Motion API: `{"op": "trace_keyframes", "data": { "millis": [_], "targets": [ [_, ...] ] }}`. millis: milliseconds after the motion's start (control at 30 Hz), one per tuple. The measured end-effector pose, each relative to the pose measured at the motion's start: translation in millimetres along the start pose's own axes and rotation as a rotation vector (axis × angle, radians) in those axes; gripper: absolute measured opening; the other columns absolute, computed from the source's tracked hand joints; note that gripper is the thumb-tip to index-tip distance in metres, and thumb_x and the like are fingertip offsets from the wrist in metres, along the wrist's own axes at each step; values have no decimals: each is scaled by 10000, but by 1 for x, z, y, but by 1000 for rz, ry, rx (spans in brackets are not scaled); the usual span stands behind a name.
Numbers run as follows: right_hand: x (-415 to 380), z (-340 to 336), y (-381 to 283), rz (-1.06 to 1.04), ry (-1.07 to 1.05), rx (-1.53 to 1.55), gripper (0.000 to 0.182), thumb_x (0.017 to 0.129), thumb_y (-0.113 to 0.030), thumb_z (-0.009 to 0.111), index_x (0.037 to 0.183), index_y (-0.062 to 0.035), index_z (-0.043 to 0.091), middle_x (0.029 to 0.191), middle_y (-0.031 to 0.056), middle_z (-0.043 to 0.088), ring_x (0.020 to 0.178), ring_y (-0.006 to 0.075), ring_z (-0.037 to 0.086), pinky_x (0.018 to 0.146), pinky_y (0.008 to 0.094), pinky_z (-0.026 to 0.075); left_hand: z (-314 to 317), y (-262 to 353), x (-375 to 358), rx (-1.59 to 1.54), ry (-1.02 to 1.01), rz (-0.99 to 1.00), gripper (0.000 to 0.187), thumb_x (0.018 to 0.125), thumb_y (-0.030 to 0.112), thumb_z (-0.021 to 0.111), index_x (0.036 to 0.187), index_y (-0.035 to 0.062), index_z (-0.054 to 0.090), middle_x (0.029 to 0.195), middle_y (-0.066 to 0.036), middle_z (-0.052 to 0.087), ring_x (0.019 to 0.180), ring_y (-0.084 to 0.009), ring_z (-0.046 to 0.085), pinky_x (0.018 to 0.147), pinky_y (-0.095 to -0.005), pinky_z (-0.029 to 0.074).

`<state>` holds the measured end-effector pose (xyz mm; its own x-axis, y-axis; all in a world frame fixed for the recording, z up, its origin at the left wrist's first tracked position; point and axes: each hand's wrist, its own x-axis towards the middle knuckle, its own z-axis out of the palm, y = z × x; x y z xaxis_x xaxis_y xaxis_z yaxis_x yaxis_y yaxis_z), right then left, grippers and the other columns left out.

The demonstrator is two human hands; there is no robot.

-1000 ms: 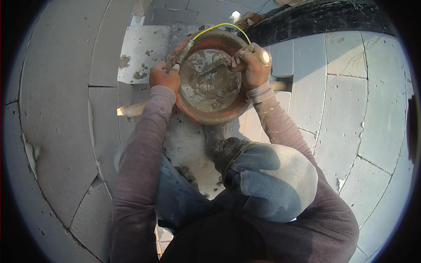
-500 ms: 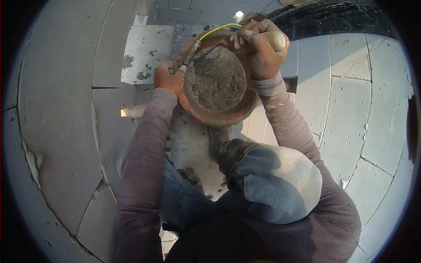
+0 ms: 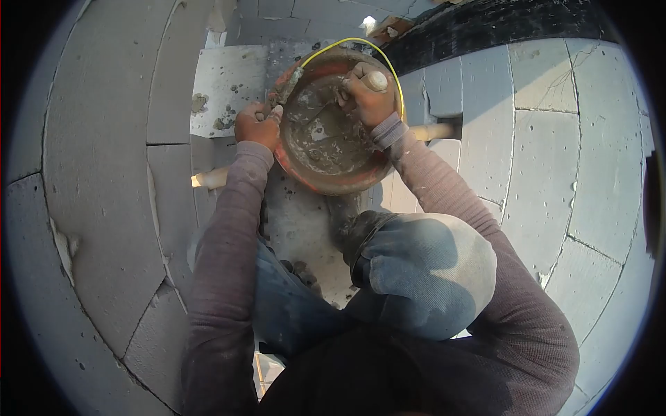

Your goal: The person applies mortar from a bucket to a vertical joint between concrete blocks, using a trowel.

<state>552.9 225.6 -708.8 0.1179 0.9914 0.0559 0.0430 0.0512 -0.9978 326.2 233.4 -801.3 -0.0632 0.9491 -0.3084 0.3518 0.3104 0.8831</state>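
Observation:
My left hand (image 3: 257,127) is closed on the left rim of a reddish, mortar-caked bucket (image 3: 331,187), thumb over the edge. Inside sits wet grey mortar (image 3: 325,142). With fingers wrapped round it, my right hand (image 3: 369,104) grips the pale, round-ended handle of a trowel (image 3: 376,81) over the right side of the bucket's mouth. The trowel's blade is hidden by the hand and the mortar. A yellow bail handle (image 3: 378,50) arches along the bucket's far and right rim.
Pale block walls flank me on the left (image 3: 104,173) and right (image 3: 541,159). A mortar-spotted white board (image 3: 225,87) lies beyond my left hand. A pole end (image 3: 210,178) shows at left, another pole (image 3: 431,132) at right. Black sheeting (image 3: 485,31) runs across the far right.
My right hand has moved down and left from the far right rim into the bucket's mouth with the trowel. The mortar mound looks lower and spread. The yellow handle is now in full view.

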Motion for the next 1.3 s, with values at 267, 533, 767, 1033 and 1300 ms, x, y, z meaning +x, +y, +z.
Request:
{"op": "trace_keyframes", "data": {
  "millis": [267, 533, 767, 1033, 1300],
  "targets": [
    [-31, -30, -21, 23, -6, 59, 147, 843, -19, 624, 708, -14, 566, 625, 46, 610, 545, 133, 599, 508, 288, 488, -2, 1, 4, -12, -20, -84, 389, 827, 226, 806, 1060, -64, 691, 907, -121, 690, 794, -209, 634, 736, -348, 506],
    [-37, -13, -82, -172, -36, -22, 106, 810, -2, 645, 724, -2, 585, 668, 80, 640, 564, 131, 607, 520, 275, 501, -3, 14, -3, 75, 28, 22, 185, 866, 127, 767, 914, -28, 680, 716, 13, 566, 643, -101, 489, 589, -285, 413],
    [55, 12, -13, -500, 66, -261, 119, 796, -36, 695, 724, 1, 607, 644, 63, 648, 563, 136, 640, 512, 283, 526, -11, 25, -4, 52, -96, -44, 268, 834, 189, 784, 954, -33, 692, 804, -116, 679, 739, -200, 623, 702, -350, 495],
    [36, -12, 26, 92, 359, 13, 206, 819, -45, 653, 652, 30, 558, 614, 125, 653, 494, 205, 636, 465, 328, 517, -3, -3, 3, -88, -67, -25, 263, 831, 158, 776, 982, -45, 703, 766, -69, 639, 715, -157, 579, 665, -322, 481],
    [-15, -34, 12, 140, 411, 109, 140, 812, 12, 600, 675, 7, 568, 606, 97, 611, 492, 180, 606, 441, 316, 481, 7, -7, 0, 76, 22, -5, 372, 802, 216, 818, 1026, -57, 703, 913, -155, 701, 801, -231, 644, 742, -352, 512]
  ]
}}
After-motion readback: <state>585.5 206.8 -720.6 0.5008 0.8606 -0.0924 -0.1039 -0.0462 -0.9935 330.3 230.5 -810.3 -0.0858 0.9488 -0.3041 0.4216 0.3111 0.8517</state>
